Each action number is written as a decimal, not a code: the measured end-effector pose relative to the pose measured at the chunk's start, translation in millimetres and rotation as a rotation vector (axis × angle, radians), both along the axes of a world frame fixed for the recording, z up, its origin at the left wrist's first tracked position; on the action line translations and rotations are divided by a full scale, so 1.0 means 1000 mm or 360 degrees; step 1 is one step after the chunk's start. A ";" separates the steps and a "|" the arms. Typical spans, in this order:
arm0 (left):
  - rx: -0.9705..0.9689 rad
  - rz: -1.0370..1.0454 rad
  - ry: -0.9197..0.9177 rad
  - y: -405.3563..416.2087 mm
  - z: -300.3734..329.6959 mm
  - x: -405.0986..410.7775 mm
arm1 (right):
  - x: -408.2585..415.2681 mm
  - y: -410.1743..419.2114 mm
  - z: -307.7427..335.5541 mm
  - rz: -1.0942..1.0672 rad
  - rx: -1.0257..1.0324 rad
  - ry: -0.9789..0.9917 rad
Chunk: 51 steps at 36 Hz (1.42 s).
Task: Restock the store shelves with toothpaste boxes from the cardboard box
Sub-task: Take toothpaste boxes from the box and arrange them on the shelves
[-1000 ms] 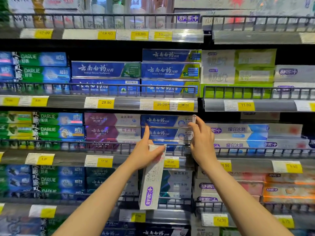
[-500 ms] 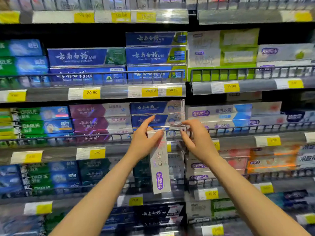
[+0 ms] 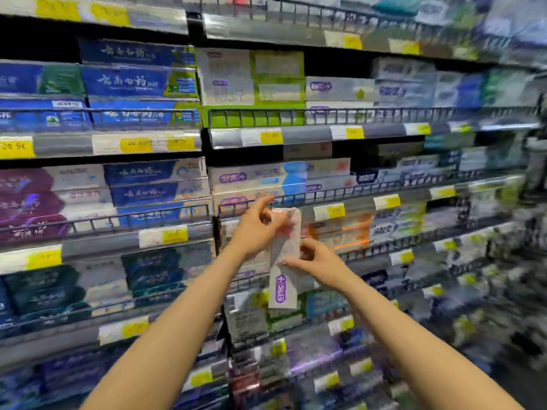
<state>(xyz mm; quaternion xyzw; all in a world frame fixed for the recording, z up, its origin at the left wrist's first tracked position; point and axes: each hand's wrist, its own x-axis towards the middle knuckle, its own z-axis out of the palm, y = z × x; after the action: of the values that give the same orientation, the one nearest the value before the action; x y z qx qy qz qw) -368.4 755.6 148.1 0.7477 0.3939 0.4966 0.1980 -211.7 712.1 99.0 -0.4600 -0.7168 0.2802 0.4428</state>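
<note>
Shelves [image 3: 103,229] of blue and purple toothpaste cartons filled the left. Centrally, the left hand [image 3: 257,232] gripped a tall white toothpaste box with a purple logo [image 3: 283,279], held upright before the racks; the right hand [image 3: 318,263] pinched its edge. Shelving was under way; next, probably, turning it level to slot in.

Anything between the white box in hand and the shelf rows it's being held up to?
The white toothpaste box with purple logo is held upright by the left hand and right hand, in front of the shelves. The dark wire front rail runs along the shelf edge, so the box would likely have to clear it. Nothing else visible; the frame is blurred.
</note>
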 end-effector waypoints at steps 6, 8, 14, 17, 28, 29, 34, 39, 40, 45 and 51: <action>-0.0392 -0.0129 0.0006 -0.041 -0.037 0.062 | 0.094 -0.035 0.005 -0.0219 -0.0081 0.0287; -0.0560 -0.0278 0.0125 -0.056 -0.055 0.083 | 0.124 -0.046 0.006 -0.0251 -0.0098 0.0373; -0.0797 -0.0434 0.0063 -0.089 -0.073 0.150 | 0.182 -0.076 0.003 -0.0249 -0.0214 0.0700; -0.0832 -0.0380 -0.0152 -0.103 -0.065 0.178 | 0.210 -0.083 -0.002 -0.0141 -0.0407 0.0939; -0.0634 -0.0310 -0.0128 -0.068 -0.046 0.193 | 0.304 -0.050 0.001 -0.0174 -0.0374 0.0774; -0.0614 -0.0295 -0.0143 -0.061 -0.044 0.194 | 0.308 -0.044 0.003 -0.0192 -0.0361 0.0644; -0.0506 -0.0227 -0.0219 -0.027 -0.033 0.203 | 0.317 -0.016 0.022 -0.0214 -0.0198 0.0417; -0.0404 -0.0123 -0.0358 0.013 -0.021 0.214 | 0.324 0.030 0.043 -0.0205 -0.0035 0.0330; -0.0372 -0.0081 -0.0358 0.021 -0.018 0.214 | 0.324 0.037 0.047 -0.0178 -0.0005 0.0304; -0.0125 0.0104 -0.0487 0.055 0.007 0.214 | 0.318 0.079 0.068 -0.0112 0.0185 0.0410; 0.0386 0.0603 -0.0140 0.082 0.019 0.201 | 0.304 0.133 0.089 -0.0047 0.0296 0.0618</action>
<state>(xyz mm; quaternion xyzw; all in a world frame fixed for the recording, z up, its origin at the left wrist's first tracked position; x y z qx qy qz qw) -167.3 837.5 167.0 0.6562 0.4556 0.6009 0.0269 92.8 844.7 188.3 -0.3650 -0.6340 0.2897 0.6172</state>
